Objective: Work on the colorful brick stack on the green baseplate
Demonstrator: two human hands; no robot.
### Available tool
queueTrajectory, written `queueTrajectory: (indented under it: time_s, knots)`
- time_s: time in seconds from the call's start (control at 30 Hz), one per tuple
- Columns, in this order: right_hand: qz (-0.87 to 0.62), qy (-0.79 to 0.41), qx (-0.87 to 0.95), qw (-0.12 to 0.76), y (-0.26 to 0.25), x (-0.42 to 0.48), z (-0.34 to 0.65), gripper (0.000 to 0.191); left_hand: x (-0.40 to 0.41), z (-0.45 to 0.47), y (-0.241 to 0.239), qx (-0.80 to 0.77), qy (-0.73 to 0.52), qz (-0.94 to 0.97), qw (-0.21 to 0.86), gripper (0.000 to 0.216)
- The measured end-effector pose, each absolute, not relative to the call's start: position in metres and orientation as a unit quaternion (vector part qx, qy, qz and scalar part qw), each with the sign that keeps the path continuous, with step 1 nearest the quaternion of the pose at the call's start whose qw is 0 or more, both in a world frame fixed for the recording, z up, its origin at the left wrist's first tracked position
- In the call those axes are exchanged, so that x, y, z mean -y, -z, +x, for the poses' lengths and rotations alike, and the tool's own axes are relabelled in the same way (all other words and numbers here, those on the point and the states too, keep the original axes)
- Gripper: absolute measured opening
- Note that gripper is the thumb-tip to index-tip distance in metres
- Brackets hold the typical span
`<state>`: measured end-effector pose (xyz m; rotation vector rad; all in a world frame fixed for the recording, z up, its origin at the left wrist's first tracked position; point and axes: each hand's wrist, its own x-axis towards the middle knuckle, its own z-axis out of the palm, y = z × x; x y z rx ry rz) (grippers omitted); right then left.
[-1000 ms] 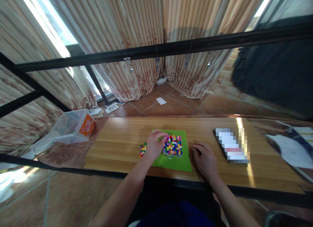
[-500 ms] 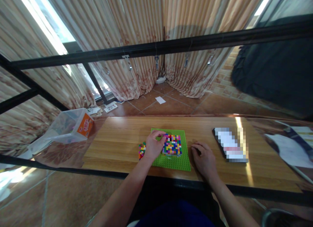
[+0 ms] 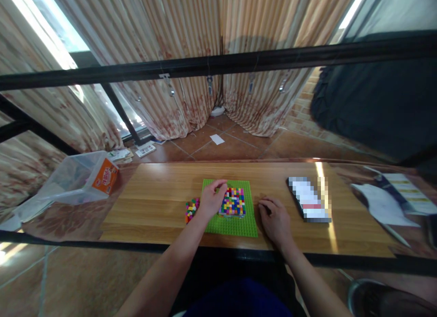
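Note:
My left hand [image 3: 212, 199] is at the upper left corner of a flat block of small multicoloured toy bricks [image 3: 235, 201]. Its thumb and fingers are closed together at the block's edge; whatever they hold is too small to make out. The block is on a green studded baseplate [image 3: 235, 228]. Left of that hand, loose toy bricks [image 3: 191, 208] lie in a small pile, partly behind the wrist. My right hand [image 3: 276, 220] rests on the table just right of the baseplate, fingers curled in, with no object visible in them.
A phone [image 3: 309, 201] lies on the wooden table [image 3: 146, 203] to the right. Beyond the left end stands a clear plastic bin [image 3: 75, 180] with an orange label. A black metal bar [image 3: 191, 67] crosses above the table's far side. Papers [image 3: 385, 203] lie at the right.
The view has turned slightly right, so everything sits further left in the picture. My left hand stays at the block's upper left corner, and my right hand keeps its place beside the baseplate.

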<state>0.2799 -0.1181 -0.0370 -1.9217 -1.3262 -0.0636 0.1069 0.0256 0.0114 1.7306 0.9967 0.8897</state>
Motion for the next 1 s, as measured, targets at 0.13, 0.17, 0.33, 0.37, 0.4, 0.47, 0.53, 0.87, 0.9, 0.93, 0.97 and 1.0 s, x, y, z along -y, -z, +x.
queueTrajectory:
  time_s: [0.13,0.17,0.33,0.37,0.4,0.47,0.53,0.87,0.9,0.93,0.97,1.0]
  knots:
    - [-0.758,0.023,0.52,0.394,0.036,0.118,0.279,0.022,-0.023,0.108,-0.009,-0.404,-0.366,0.675,0.497,0.023]
    - [-0.758,0.021,0.519,0.394,0.036,0.118,0.279,0.021,-0.023,0.108,-0.009,-0.405,-0.366,0.671,0.502,0.023]
    - [-0.761,0.012,0.514,0.396,0.033,0.118,0.279,0.022,-0.022,0.109,-0.012,-0.409,-0.367,0.664,0.507,0.024]
    - [-0.761,0.01,0.515,0.395,0.033,0.118,0.278,0.022,-0.021,0.109,-0.012,-0.408,-0.367,0.662,0.51,0.024]
    - [-0.76,0.009,0.516,0.394,0.033,0.118,0.278,0.022,-0.021,0.109,-0.013,-0.408,-0.369,0.659,0.514,0.024]
    - [-0.761,0.006,0.515,0.393,0.032,0.118,0.278,0.022,-0.021,0.11,-0.013,-0.408,-0.37,0.653,0.52,0.024]
    - [-0.763,0.006,0.51,0.397,0.032,0.118,0.277,0.021,-0.02,0.11,-0.013,-0.41,-0.37,0.649,0.523,0.025]
    - [-0.763,0.008,0.506,0.402,0.035,0.118,0.278,0.022,-0.017,0.112,-0.012,-0.406,-0.389,0.613,0.555,0.022]
    - [-0.763,0.009,0.506,0.402,0.035,0.118,0.278,0.022,-0.016,0.112,-0.013,-0.405,-0.393,0.608,0.558,0.022]
    - [-0.764,0.01,0.505,0.402,0.035,0.118,0.278,0.022,-0.015,0.113,-0.013,-0.405,-0.396,0.604,0.561,0.022]
    - [-0.764,0.011,0.505,0.402,0.035,0.118,0.278,0.022,-0.014,0.113,-0.014,-0.405,-0.399,0.601,0.562,0.022]
    - [-0.764,0.011,0.505,0.402,0.035,0.118,0.278,0.022,-0.013,0.113,-0.014,-0.406,-0.402,0.598,0.562,0.021]
